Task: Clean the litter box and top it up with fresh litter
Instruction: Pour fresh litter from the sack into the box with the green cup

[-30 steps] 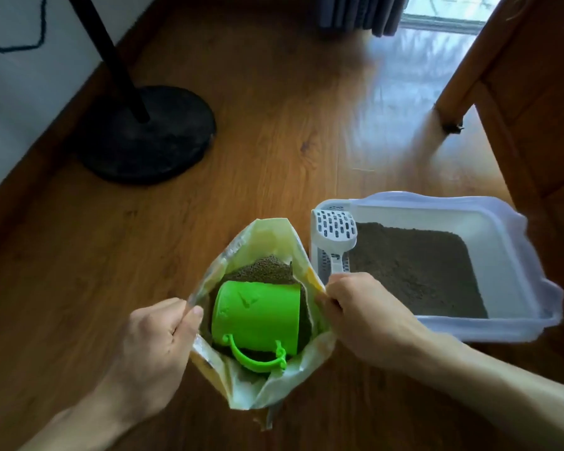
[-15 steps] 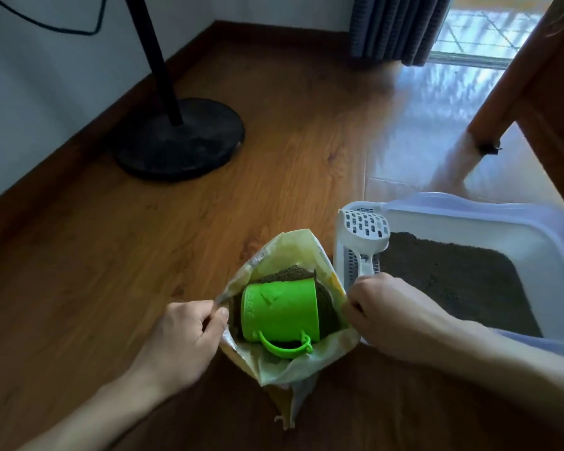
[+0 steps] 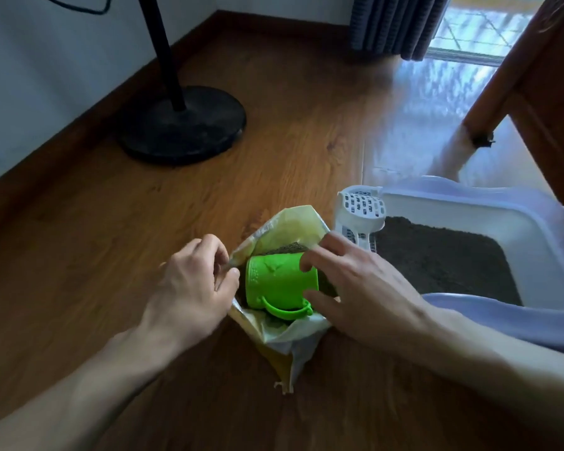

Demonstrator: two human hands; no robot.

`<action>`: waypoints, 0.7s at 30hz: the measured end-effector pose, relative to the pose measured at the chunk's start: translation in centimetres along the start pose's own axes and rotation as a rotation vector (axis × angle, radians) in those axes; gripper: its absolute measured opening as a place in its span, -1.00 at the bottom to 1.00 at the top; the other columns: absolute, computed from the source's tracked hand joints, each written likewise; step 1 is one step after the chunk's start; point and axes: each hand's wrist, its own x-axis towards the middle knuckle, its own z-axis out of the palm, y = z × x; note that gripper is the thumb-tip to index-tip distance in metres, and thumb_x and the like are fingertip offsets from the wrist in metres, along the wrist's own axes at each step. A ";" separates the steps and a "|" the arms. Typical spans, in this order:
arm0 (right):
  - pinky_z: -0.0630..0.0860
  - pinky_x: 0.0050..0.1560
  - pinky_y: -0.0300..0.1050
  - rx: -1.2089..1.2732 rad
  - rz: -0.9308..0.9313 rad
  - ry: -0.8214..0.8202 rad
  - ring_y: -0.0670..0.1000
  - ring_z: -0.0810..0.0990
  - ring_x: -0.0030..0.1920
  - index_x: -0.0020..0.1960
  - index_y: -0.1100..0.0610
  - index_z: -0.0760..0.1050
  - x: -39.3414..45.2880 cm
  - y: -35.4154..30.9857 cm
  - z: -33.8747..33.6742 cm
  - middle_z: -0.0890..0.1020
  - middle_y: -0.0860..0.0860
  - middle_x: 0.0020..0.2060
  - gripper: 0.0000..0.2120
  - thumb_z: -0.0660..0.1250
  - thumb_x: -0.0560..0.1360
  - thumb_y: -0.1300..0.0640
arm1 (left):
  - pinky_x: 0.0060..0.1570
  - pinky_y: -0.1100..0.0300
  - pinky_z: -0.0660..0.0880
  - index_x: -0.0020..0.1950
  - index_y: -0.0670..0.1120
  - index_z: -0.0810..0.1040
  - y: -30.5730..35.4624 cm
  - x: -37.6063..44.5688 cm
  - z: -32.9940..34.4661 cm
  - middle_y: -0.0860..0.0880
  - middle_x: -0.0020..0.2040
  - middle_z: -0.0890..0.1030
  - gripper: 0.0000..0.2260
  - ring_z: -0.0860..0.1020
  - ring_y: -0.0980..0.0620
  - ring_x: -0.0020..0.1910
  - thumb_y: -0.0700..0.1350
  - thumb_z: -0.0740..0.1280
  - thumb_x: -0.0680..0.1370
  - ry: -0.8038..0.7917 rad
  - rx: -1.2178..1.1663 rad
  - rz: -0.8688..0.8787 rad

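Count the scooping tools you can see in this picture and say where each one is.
2: a green cup lying inside the open litter bag; a white slotted scoop standing at the litter box's corner.

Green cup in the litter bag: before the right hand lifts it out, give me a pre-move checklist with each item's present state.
1. Litter bag mouth held open: ok, left hand pinches its left edge.
2. Green cup reachable: ok, it lies on its side in the bag, handle toward the person.
3. Right hand free: ok, fingers spread over the cup, not yet gripping.
4. Cup filled with litter: cannot tell, its opening is hidden.
5. Litter box beside the bag: ok.
6. White scoop out of the pouring path: not ok, it stands at the box's near corner.
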 end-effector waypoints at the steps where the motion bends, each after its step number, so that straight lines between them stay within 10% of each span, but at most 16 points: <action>1: 0.47 -0.19 -0.05 0.000 -0.043 -0.045 0.03 0.50 -0.09 0.16 -0.03 0.47 0.1 -0.3 0.5 0.44 -0.06 0.03 -0.70 0.36 0.47 -0.07 | -0.25 0.06 0.50 -0.12 0.01 0.46 0.0 -0.1 0.3 0.06 -0.19 0.50 -0.85 0.52 -0.03 -0.28 -0.04 0.43 0.47 -0.003 0.015 0.012; 12: 0.29 -0.44 -0.11 -0.250 -0.100 -0.311 0.14 0.54 -0.37 -0.17 0.04 0.44 1.4 -1.6 3.0 0.35 -0.05 -0.45 -0.89 0.36 0.48 0.12 | -0.29 0.02 0.53 -0.11 0.06 0.48 -0.8 -0.2 0.6 0.09 -0.18 0.48 -0.88 0.51 0.02 -0.33 0.04 0.37 0.47 -0.022 -0.022 0.061; 16: 0.29 -0.31 -0.08 -0.238 -0.065 -0.324 0.15 0.59 -0.19 -0.07 -0.01 0.34 1.0 -1.5 1.0 0.36 -0.04 -0.36 -0.90 0.25 0.52 0.15 | -0.31 0.00 0.54 -0.11 0.07 0.48 -1.2 -0.2 0.4 0.11 -0.17 0.48 -0.89 0.52 0.06 -0.32 0.00 0.39 0.49 -0.037 -0.025 0.071; 21: 0.24 -0.47 -0.06 -0.265 0.073 -0.230 0.01 0.30 -0.45 -0.12 0.02 0.28 1.1 -0.5 -1.7 0.35 -0.03 -0.39 -0.86 0.22 0.48 0.20 | -0.32 0.04 0.51 -0.13 0.05 0.49 -1.2 -0.4 0.3 0.10 -0.18 0.49 -0.90 0.49 0.11 -0.32 -0.05 0.41 0.49 -0.037 -0.060 0.052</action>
